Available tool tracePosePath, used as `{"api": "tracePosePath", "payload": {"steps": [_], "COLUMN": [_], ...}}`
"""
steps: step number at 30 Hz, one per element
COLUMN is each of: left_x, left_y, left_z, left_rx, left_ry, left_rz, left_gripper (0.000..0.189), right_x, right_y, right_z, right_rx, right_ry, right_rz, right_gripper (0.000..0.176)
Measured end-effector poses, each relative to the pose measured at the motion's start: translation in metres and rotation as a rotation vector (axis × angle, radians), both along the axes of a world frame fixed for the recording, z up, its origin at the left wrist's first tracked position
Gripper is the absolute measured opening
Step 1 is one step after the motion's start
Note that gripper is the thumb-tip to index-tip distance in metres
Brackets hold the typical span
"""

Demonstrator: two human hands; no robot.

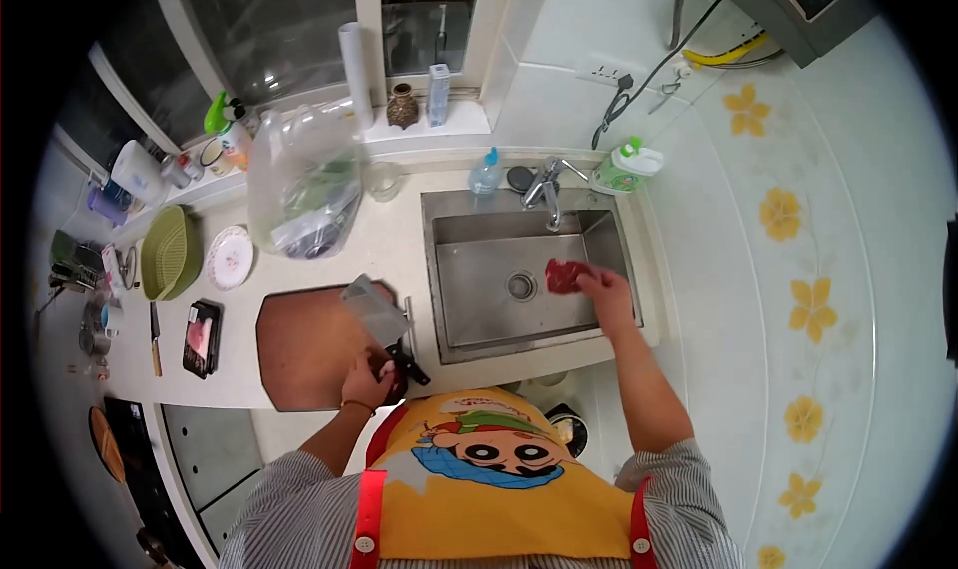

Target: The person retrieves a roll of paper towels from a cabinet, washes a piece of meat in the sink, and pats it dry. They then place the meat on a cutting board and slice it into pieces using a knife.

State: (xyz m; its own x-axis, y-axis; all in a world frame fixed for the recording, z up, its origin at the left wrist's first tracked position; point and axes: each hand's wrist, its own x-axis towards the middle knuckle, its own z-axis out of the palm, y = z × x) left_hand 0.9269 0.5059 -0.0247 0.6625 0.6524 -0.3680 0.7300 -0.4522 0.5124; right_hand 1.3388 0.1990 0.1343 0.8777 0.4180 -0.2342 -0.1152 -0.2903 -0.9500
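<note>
My right hand [607, 297] is over the right half of the steel sink [469, 324], pinching a piece of raw red meat [565, 277] above the basin. My left hand [365, 381] is at the lower right corner of the brown cutting board [304, 344], its fingers curled around something dark red that I cannot make out. Close beside it lies a cleaver [376, 311], its wide blade over the board's upper right edge and its black handle [409, 365] towards me.
Left of the board are a black tray of meat [200, 337], a knife [156, 339], a floral plate [231, 258] and a green basket [170, 255]. Behind stands a plastic bag of vegetables [307, 185]. The faucet [545, 185], a blue-topped bottle [486, 175] and a detergent bottle [627, 168] line the sink's back.
</note>
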Motion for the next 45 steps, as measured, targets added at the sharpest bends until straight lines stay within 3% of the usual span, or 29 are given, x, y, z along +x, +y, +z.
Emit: {"api": "tracePosePath", "payload": {"steps": [3,4,6,9,10,11,13,18,20,22,26,28,29,31,34,35,40,42,44,45], "left_x": [0.001,0.002,0.023,0.01,0.011,0.011,0.03,0.142,0.205,0.271,0.384,0.417,0.429,0.451,0.471,0.472,0.479,0.481,0.483,0.483], "left_y": [-0.008,-0.014,-0.029,-0.055,-0.072,-0.091,-0.121,-0.168,-0.162,-0.152,-0.128,-0.126,-0.129,-0.135,-0.142,-0.143,-0.144,-0.144,-0.145,-0.146], "left_z": [-0.028,-0.034,0.004,-0.007,0.001,0.015,0.038,0.048,0.032,0.018,-0.012,-0.033,-0.046,-0.068,-0.092,-0.078,-0.082,-0.082,-0.068,-0.082], "left_rx": [-0.071,-0.066,-0.081,-0.065,-0.068,-0.132,-0.343,-0.89,-0.908,-0.988,-1.107,-1.113,-1.114,-1.196,-1.235,-1.132,-1.004,-0.971,-1.03,-1.036], "left_ry": [0.079,0.119,0.128,-0.107,-0.223,-0.179,-0.279,-0.611,-0.548,-0.548,-0.573,-0.57,-0.566,-0.561,-0.625,-0.584,-0.66,-0.644,-0.446,-0.44], "left_rz": [0.089,0.127,0.268,0.511,0.631,0.683,0.745,0.746,0.738,0.719,0.736,0.609,0.609,0.591,0.576,0.449,0.393,0.389,0.497,0.503], "left_gripper": [0.07,0.066,0.046,0.037,0.034,0.032,0.027,0.021,0.024,0.026,0.039,0.038,0.038,0.034,0.037,0.045,0.047,0.045,0.041,0.041], "right_x": [0.079,0.118,0.178,0.223,0.23,0.233,0.236,0.247,0.253,0.23,0.202,0.186,0.183,0.181,0.191,0.192,0.201,0.195,0.192,0.192], "right_y": [0.032,0.039,0.054,0.1,0.107,0.111,0.116,0.119,0.112,0.097,0.043,0.035,0.038,0.042,0.053,0.06,0.079,0.087,0.09,0.091], "right_z": [0.022,0.002,-0.026,-0.044,-0.047,-0.045,-0.035,-0.024,-0.029,-0.014,-0.088,-0.124,-0.14,-0.167,-0.207,-0.199,-0.192,-0.195,-0.202,-0.209], "right_rx": [0.357,0.37,0.473,0.622,0.74,0.848,0.9,0.844,0.801,0.818,0.47,0.299,0.299,0.176,0.165,0.165,0.127,0.033,-0.062,-0.086], "right_ry": [0.098,0.123,0.133,0.015,0.145,0.273,0.366,0.25,0.328,0.412,0.743,0.929,0.932,0.924,0.872,0.876,0.793,0.691,0.59,0.573], "right_rz": [0.121,0.103,0.118,0.274,0.305,0.319,0.328,0.463,0.428,0.59,0.504,0.298,0.296,0.079,0.168,0.163,0.374,0.311,0.244,0.233], "right_gripper": [0.023,0.026,0.029,0.03,0.03,0.03,0.03,0.03,0.029,0.029,0.022,0.02,0.02,0.02,0.027,0.027,0.022,0.019,0.016,0.02]}}
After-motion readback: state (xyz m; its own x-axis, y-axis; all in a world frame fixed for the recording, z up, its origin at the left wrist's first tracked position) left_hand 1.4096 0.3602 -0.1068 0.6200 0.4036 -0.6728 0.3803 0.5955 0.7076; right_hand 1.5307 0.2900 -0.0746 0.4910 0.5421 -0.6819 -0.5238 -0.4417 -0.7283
